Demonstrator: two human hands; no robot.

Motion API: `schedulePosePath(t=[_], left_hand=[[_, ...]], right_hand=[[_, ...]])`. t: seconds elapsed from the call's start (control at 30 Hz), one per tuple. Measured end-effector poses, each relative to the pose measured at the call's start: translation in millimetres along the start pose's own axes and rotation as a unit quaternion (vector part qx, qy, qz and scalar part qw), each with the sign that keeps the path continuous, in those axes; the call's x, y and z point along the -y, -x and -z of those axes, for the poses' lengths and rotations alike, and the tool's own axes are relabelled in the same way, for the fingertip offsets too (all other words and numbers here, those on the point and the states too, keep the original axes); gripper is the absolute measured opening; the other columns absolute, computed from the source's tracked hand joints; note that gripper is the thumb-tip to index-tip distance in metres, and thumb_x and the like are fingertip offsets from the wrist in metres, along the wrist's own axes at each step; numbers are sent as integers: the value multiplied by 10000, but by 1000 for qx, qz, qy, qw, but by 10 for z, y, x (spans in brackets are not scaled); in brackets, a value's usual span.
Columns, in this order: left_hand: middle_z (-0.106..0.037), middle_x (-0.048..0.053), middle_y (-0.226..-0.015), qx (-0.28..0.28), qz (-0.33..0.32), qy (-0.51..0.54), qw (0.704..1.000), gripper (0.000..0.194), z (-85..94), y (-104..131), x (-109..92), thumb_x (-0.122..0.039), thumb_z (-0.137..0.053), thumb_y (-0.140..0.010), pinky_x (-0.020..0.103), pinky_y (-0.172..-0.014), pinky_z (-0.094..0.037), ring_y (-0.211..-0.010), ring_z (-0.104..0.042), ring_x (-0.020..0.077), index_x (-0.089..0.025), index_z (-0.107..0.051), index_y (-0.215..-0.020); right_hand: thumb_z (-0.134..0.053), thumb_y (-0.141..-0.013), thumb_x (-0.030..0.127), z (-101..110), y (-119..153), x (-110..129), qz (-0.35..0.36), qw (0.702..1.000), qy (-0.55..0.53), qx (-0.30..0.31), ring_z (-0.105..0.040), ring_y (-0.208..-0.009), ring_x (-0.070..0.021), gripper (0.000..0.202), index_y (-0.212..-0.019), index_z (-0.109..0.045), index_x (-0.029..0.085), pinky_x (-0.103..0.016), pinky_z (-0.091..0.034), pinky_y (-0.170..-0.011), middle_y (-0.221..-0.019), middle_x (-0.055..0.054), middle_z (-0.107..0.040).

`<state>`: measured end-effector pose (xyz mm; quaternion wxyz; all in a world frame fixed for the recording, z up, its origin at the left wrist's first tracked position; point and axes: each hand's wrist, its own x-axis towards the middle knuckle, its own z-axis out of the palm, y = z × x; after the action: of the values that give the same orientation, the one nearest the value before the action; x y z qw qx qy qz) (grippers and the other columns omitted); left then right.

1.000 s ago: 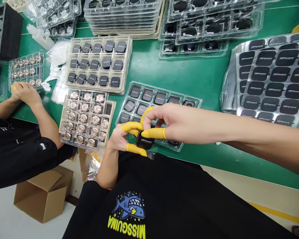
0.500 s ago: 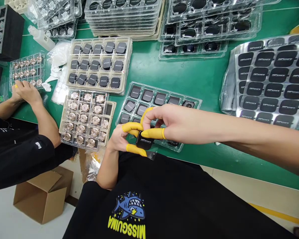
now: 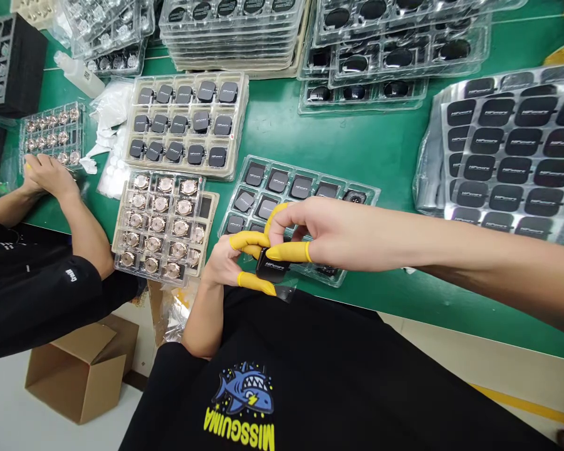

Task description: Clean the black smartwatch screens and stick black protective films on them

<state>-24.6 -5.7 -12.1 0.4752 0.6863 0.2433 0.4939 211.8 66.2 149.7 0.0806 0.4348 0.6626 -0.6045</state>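
Observation:
My left hand [image 3: 230, 260], with yellow finger cots on its fingers, grips a black square smartwatch [image 3: 273, 268] with "HiFuture" lettering on its face. A small clear piece of film [image 3: 286, 292] sticks out at the left thumb tip. From the right, my right hand [image 3: 305, 232] reaches over, also in yellow cots, its thumb and finger closed on the upper edge of the watch. Part of the watch is hidden behind the fingers. Beneath and behind both hands lies a clear plastic tray [image 3: 301, 166] of similar black watches, one showing its back.
Left of my hands is a tray of rose-gold round watches [image 3: 157, 222], with a stack of trays of black square watches [image 3: 183, 125] behind. Sheets of black printed films [image 3: 507, 169] lie right. Stacked clear trays [image 3: 235, 44] stand at the back. A co-worker's hands [image 3: 51, 175] work far left.
My hands and the watch stay almost exactly where they were. The view has shifted very slightly.

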Motion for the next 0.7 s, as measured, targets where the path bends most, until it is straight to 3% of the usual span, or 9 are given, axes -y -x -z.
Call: schedulePosePath(t=[0.23, 0.47, 0.57, 0.7], left_hand=[[-788, -15, -755, 14, 49, -12, 999, 1042, 26, 51, 33, -763, -1072, -474, 239, -679, -647, -622, -715, 136, -169, -828, -1294], [-792, -12, -760, 5, 60, 1, 998, 1046, 31, 55, 33, -750, -1088, -438, 227, -668, -632, -617, -704, 127, -166, -831, -1268], [-796, -7, -749, -3, 55, -2, 998, 1004, 20, 33, 24, -771, -1075, -461, 224, -648, -632, -606, -717, 133, -168, -841, -1229], [-832, 24, -817, -24, 61, -5, 998, 927, -13, 14, 2, -799, -1050, -525, 242, -696, -673, -682, -795, 173, -181, -848, -1187]], right_hand=[[-776, -916, 200, 14, 9, -4, -1, 1000, 4, 12, -508, -533, -129, 66, -951, -738, 240, -293, -320, -507, -720, 37, -645], [-783, -904, 247, -14, -6, -81, 41, 999, -6, -9, -495, -535, -130, 42, -925, -748, 239, -304, -304, -521, -747, 25, -643], [-784, -908, 298, -62, -21, -175, 77, 996, -18, -33, -524, -575, -149, 66, -924, -748, 245, -311, -325, -548, -800, 1, -672], [-757, -956, 392, -205, -6, -316, 160, 981, -30, -107, -592, -782, -199, 156, -997, -706, 250, -321, -431, -674, -978, -39, -725]])
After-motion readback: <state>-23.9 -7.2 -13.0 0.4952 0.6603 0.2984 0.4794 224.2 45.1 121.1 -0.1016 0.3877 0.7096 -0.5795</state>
